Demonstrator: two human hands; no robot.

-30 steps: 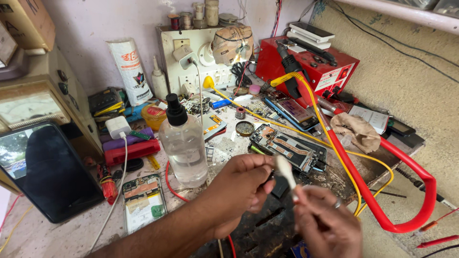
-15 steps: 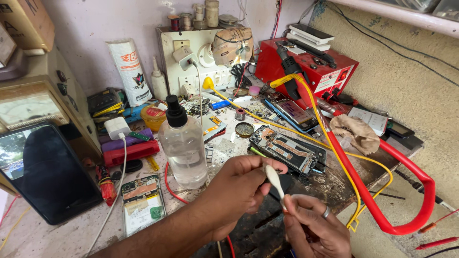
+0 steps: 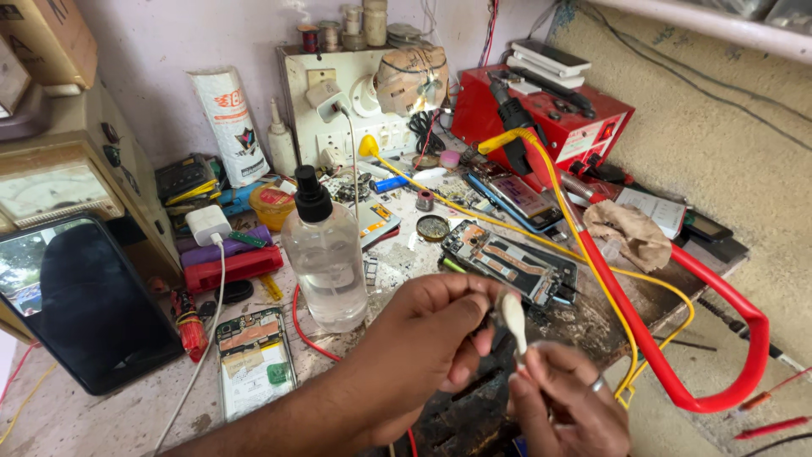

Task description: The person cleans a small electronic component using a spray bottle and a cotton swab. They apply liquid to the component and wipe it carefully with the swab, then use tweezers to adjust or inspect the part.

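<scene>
- While my left hand (image 3: 431, 338) pinches the top of a small white strip (image 3: 512, 320), my right hand (image 3: 562, 398) nips its lower end.
- Beyond my grip: an opened phone (image 3: 507, 262); a clear bottle (image 3: 326, 254) stands left of it on the bench (image 3: 101, 415).
</scene>
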